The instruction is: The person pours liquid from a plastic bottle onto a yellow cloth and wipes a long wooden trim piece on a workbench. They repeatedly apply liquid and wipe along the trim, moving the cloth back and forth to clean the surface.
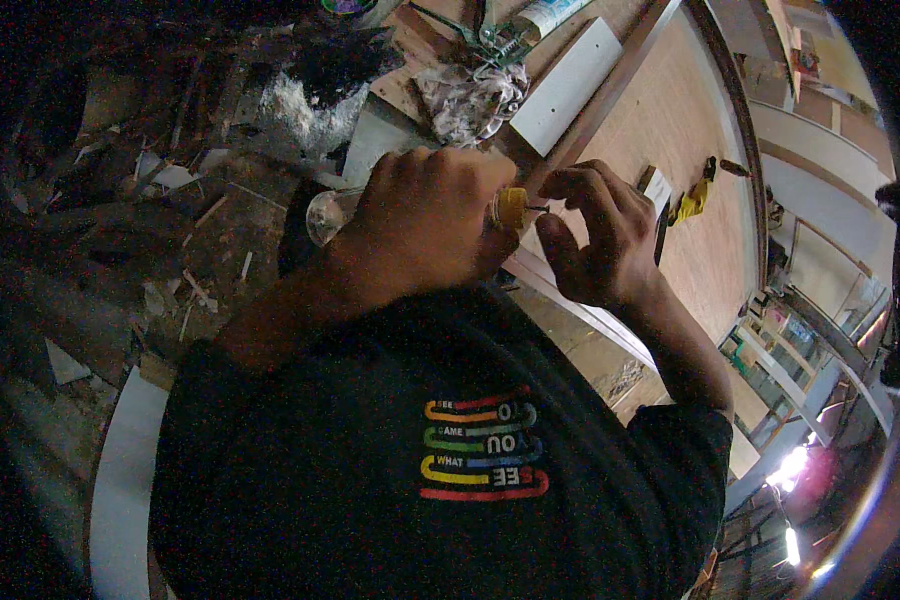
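Note:
My left hand (pixel 427 214) is wrapped around a small bottle. Its clear rounded end (pixel 330 216) shows on the left of the fist, and a yellow cap (pixel 511 208) sticks out on the right. From the cap's tip projects a short, thin dark pin (pixel 540 208), perhaps a nail. My right hand (pixel 600 225) is just beside it, thumb and index finger apart on either side of the pin's end. Whether the thumb touches the pin is unclear. The middle of the bottle is hidden inside my left fist.
A plywood panel (pixel 667 112) with a dark frame lies to the right, bearing a yellow-and-black tool (pixel 694 201). Beyond my hands are a white board (pixel 568 86), crumpled plastic (pixel 476 101) and a caulking gun (pixel 487 37). Wood scraps (pixel 199 289) litter the floor at left.

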### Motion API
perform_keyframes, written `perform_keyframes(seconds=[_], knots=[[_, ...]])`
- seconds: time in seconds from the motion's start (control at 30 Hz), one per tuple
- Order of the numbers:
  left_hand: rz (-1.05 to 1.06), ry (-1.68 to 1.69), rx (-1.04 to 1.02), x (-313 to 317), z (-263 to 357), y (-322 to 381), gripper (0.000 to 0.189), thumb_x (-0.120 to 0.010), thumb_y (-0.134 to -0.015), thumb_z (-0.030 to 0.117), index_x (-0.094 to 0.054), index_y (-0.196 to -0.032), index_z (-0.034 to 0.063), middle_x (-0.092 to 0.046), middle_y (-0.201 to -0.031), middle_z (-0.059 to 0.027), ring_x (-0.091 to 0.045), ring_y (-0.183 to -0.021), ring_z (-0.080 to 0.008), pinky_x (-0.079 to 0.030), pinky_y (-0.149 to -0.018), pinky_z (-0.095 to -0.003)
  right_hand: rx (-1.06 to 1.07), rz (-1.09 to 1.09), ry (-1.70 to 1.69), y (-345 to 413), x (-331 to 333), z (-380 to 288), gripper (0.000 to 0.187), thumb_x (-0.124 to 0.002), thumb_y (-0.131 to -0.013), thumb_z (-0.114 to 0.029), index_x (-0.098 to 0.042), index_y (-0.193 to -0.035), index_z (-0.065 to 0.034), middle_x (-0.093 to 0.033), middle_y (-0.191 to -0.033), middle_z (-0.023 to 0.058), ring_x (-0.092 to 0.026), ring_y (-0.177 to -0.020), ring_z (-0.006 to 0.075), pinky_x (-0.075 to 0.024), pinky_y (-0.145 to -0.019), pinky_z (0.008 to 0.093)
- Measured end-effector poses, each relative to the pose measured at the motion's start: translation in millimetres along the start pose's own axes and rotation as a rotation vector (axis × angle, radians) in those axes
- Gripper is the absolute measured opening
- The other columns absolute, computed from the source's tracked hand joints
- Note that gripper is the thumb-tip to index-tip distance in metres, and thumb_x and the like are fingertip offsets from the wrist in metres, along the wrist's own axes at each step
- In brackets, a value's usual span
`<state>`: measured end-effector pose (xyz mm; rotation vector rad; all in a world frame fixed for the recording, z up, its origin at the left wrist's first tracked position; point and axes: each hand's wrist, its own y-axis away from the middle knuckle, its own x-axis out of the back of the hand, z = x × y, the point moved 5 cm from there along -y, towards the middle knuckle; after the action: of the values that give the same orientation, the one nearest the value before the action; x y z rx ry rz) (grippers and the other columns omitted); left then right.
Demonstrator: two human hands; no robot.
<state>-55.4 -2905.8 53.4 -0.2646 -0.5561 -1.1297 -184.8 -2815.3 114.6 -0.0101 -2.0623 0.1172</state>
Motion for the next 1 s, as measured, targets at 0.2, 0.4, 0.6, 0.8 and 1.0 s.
perform_keyframes(seconds=[0.2, 0.4, 0.6, 0.8, 1.0], knots=[[-0.018, 0.007, 0.001, -0.3, 1.7, -4.3, 0.038, -0.066, -0.086, 0.045, -0.063, -0.089, 0.0068, -0.068, -0.086, -0.0188, -0.071, -0.085, -0.0432, -0.055, -0.074, -0.0557, 0.345, 0.080, 0.147, 5.6, -1.5, 1.3, 0.023, -0.077, -0.077, 0.002, -0.062, -0.095, 0.0013, -0.068, -0.085, 0.0147, -0.067, -0.069, 0.0265, -0.0559, -0.060, 0.0372], [-0.010, 0.025, -0.013, 2.5, 13.3, -2.7, 0.029, -0.074, -0.081, 0.033, -0.063, -0.089, 0.0073, -0.068, -0.086, -0.0188, -0.071, -0.085, -0.0419, -0.056, -0.075, -0.0555, 0.016, 0.059, 0.126, -0.1, -2.1, -0.3, 0.016, -0.075, -0.089, -0.009, -0.063, -0.083, -0.0012, -0.064, -0.073, 0.0140, -0.063, -0.060, 0.0279, -0.0496, -0.055, 0.0392], [-0.042, 0.003, 0.051, 3.0, 10.2, -1.1, 0.027, -0.076, -0.078, 0.027, -0.065, -0.091, 0.0069, -0.069, -0.089, -0.0182, -0.071, -0.089, -0.0415, -0.056, -0.077, -0.0545, -0.476, -0.261, -0.107, -3.1, -4.1, 0.2, 0.039, -0.054, -0.108, -0.024, -0.063, -0.079, 0.0005, -0.061, -0.064, 0.0152, -0.059, -0.051, 0.0276, -0.0460, -0.054, 0.0391], [-0.009, 0.047, 0.035, 1.5, 6.1, -5.0, 0.028, -0.076, -0.078, 0.028, -0.067, -0.094, 0.0070, -0.071, -0.091, -0.0186, -0.071, -0.089, -0.0419, -0.057, -0.078, -0.0536, -0.411, -0.367, -0.192, -9.7, 3.9, -7.7, 0.022, -0.060, -0.103, -0.015, -0.067, -0.091, 0.0019, -0.066, -0.075, 0.0143, -0.066, -0.065, 0.0282, -0.0498, -0.059, 0.0365], [-0.254, 0.373, 0.055, -10.8, -9.9, -11.5, 0.028, -0.078, -0.075, 0.029, -0.071, -0.088, 0.0050, -0.073, -0.090, -0.0175, -0.072, -0.089, -0.0376, -0.057, -0.081, -0.0462, 0.063, -0.182, 0.048, -17.0, 20.5, -15.9, 0.014, -0.072, -0.082, 0.000, -0.071, -0.096, -0.0024, -0.071, -0.095, 0.0111, -0.070, -0.080, 0.0294, -0.0545, -0.065, 0.0381]])
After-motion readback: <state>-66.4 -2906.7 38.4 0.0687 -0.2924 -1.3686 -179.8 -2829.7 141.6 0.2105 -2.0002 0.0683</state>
